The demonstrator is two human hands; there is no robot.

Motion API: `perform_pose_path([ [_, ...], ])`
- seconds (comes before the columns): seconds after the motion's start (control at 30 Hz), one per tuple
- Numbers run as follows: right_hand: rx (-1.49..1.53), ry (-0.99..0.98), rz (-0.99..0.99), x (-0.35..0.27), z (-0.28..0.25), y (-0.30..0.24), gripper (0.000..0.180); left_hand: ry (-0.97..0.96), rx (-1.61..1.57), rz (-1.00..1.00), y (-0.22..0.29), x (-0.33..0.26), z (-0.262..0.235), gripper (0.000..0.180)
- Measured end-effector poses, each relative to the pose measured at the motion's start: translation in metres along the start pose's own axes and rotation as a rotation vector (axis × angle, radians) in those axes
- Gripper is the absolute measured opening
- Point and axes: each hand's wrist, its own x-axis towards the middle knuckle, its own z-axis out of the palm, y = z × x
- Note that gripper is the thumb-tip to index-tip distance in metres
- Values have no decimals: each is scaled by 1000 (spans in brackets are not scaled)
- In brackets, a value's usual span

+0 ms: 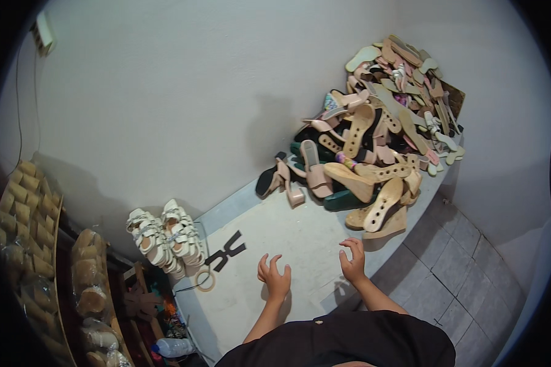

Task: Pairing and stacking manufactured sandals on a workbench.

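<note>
My left hand (277,278) is held over the near part of the table (275,226), fingers curved and apart, with nothing in it. To its right, my right hand (352,262) is likewise empty, fingers spread, close to the table's near edge. A tan shoe sole with holes (384,205) and a beige wedge sole (389,224) lie just beyond the right hand. Left of my left hand are dark cut-out strips (226,249) lying flat. Beside them is a roll of tape (206,280).
A large heap of shoes, soles and heels (373,122) covers the table's far right. White strappy sandals (168,235) are stacked at the left end. Shelves of wrapped soles (27,226) stand far left, with a plastic bottle (174,347) nearby. Tiled floor (453,263) lies to the right.
</note>
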Motion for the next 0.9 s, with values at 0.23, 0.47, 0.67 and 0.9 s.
perform_pose_path([
  [0.23,67,64,75,50,-136,52,14,-115,-49,-7,101,-8,109,40],
  [0.47,32,231,278,68,-259,123,13,-218,-179,208,225,-13,212,49],
  [0.67,25,161,392,90,-290,173,15,-217,-156,267,266,-7,254,50],
  [0.9,-105,-206,326,152,-311,231,23,-69,-193,247,313,31,295,42],
])
